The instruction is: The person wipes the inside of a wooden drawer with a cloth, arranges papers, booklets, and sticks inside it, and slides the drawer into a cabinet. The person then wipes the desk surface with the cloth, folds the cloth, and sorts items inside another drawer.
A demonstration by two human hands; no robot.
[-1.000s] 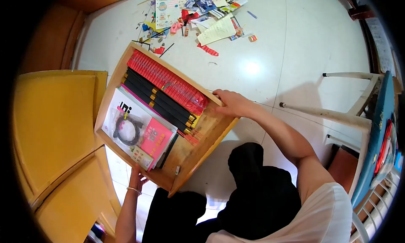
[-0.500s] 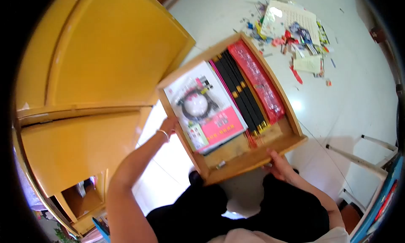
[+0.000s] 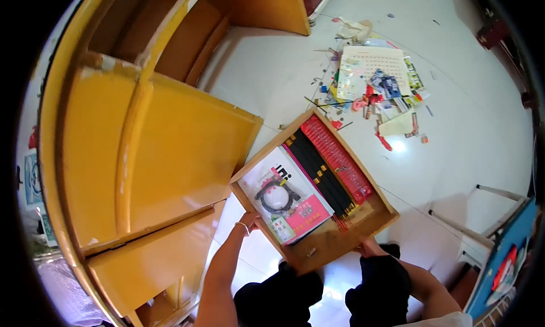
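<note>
Apparently holding step: L grip clasps drawer side, R grip its front; red pack beyond both; next move prob. calls for level support.

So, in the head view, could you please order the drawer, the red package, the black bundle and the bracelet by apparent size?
1. Drawer
2. Red package and black bundle: too alike to rank
3. Bracelet, smallest
</note>
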